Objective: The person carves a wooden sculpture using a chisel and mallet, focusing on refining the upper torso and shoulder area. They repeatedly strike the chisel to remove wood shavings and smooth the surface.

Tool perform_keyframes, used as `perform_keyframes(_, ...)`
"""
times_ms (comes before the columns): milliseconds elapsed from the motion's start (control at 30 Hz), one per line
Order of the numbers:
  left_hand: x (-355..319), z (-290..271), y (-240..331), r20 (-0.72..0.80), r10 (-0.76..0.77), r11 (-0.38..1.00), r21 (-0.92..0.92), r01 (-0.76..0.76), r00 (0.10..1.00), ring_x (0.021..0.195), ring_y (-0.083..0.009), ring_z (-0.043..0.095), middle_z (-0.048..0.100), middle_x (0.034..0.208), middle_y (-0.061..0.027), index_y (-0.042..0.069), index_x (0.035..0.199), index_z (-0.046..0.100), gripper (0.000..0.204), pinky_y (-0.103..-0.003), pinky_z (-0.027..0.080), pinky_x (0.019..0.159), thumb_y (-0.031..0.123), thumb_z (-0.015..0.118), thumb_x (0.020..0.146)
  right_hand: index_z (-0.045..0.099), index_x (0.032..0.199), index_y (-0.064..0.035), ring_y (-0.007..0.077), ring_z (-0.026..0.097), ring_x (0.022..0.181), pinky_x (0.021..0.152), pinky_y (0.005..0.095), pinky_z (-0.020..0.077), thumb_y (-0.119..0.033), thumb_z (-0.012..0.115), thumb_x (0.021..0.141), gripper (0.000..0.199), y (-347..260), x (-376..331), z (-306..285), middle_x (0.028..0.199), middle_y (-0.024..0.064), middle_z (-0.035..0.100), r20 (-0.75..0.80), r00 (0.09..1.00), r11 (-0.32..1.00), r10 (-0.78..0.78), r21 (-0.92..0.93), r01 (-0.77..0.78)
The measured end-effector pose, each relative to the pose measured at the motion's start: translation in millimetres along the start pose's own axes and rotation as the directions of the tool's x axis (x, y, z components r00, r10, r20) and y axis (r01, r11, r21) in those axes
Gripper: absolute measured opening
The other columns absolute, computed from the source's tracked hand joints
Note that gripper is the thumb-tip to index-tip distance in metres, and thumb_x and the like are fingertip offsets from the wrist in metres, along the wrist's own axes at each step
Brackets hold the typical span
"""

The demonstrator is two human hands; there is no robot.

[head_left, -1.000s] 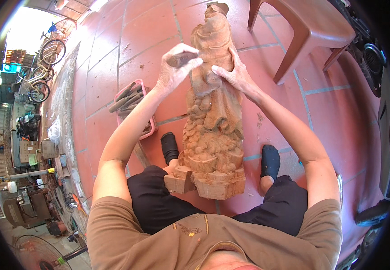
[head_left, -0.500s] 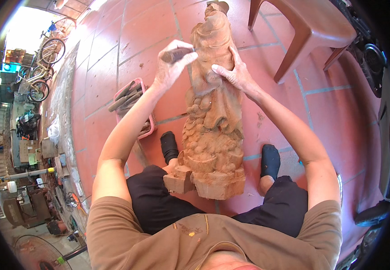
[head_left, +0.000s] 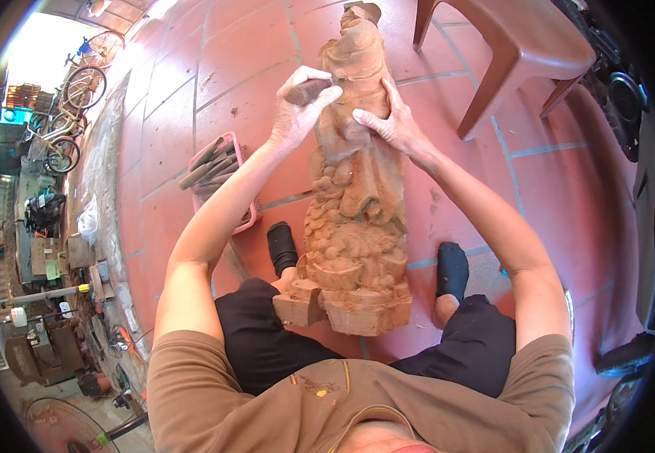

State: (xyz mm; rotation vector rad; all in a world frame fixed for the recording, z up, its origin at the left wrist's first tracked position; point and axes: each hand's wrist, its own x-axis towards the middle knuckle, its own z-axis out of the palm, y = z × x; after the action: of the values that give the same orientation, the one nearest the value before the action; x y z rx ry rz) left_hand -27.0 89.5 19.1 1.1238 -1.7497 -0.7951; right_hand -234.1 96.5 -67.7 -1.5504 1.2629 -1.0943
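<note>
a tall wooden figure carving (head_left: 354, 189) lies tilted on the red tiled floor (head_left: 191, 98), its blocky base (head_left: 342, 302) resting between the person's knees and its head end reaching away toward the far part of the floor, beside a brown plastic stool (head_left: 516, 45). the left hand (head_left: 301, 106) is closed around a dark-handled carving tool (head_left: 308, 90), which it presses against the upper left side of the figure — the working end is hidden against the wood, so what kind of blade it has cannot be told. the right hand (head_left: 388, 121) is open, fingers spread flat on the upper right of the carving, bracing it. just left of the left forearm a pink tray (head_left: 225, 181) on the floor holds a bundle of more long tools. two feet in dark socks (head_left: 282, 245) sit on either side of the base. the carving looks like one solid block of wood — heavy and stiff, not something to lift by one hand. its raised folds and small rounded details lower down look liable to chip, so it would be safest gripped at the thick base and along the plain broad trunk, with the fine relief left alone. bicycles (head_left: 78, 98) and workshop clutter stand at the floor's far left edge.
</note>
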Motion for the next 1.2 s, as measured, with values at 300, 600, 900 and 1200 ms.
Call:
perform_keyframes(300,-15,-4,15,0.137,0.001,0.999,-0.041,0.004,0.991,0.089,-0.0124,0.066,0.069,0.095,-0.0042,0.004,0.102,0.066,0.024,-0.028,0.053,0.080,0.011,0.082,0.085,0.021,0.155,0.0090,0.0425,0.034,0.145,0.118,0.0474,0.0326,-0.072,0.080,0.067,0.134,-1,-3,-3,0.155,0.0330,0.033,0.020,0.998,0.998,0.052,0.021,-0.052)
perform_keyframes(600,-8,7,-2,-0.014,0.090,0.995,0.034,-0.090,0.996,0.091,-0.0117,0.066,0.069,0.097,-0.0045,0.004,0.104,0.065,0.024,-0.028,0.054,0.082,0.009,0.081,0.086,0.023,0.155,0.0072,0.0378,0.041,0.144,0.117,0.0444,0.0350,-0.068,0.080,0.071,0.127,-1,0,0,0.153,0.0320,0.039,0.014,1.000,1.000,0.018,0.007,-0.018)
perform_keyframes(900,-12,-7,12,0.010,0.059,0.998,0.031,-0.060,0.998,0.088,-0.0119,0.066,0.069,0.096,-0.0047,0.004,0.100,0.067,0.022,-0.028,0.054,0.081,0.010,0.082,0.085,0.022,0.155,0.0082,0.0381,0.042,0.142,0.116,0.0444,0.0367,-0.067,0.080,0.072,0.127,3,1,-3,0.154,0.0312,0.038,-0.010,1.000,1.000,-0.011,-0.010,0.011)
perform_keyframes(1200,-27,2,13,0.130,0.310,0.923,0.196,-0.331,0.942,0.092,-0.0127,0.065,0.067,0.096,-0.0044,0.004,0.102,0.066,0.028,-0.030,0.054,0.081,0.007,0.084,0.081,0.023,0.155,0.0074,0.0387,0.041,0.143,0.117,0.0455,0.0355,-0.067,0.080,0.072,0.126,1,-2,-3,0.153,0.0319,0.039,-0.023,0.999,1.000,-0.022,-0.013,0.022)
